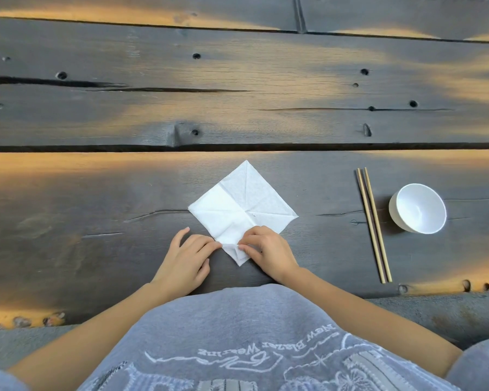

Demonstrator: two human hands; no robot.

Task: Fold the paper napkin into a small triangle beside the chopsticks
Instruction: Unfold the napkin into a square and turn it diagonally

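A white paper napkin [242,204] lies unfolded as a diamond on the dark wooden table, with crease lines crossing at its middle. Its nearest corner is pinched between my hands. My left hand [187,256] touches the corner's left edge with its fingertips. My right hand [266,249] grips the same corner from the right, fingers curled on the paper. A pair of wooden chopsticks [373,221] lies lengthwise to the right of the napkin, apart from it.
A white bowl [417,208] stands just right of the chopsticks. The table [96,198] is made of rough planks with gaps, cracks and knot holes. Its near edge runs just below my wrists, against my grey shirt.
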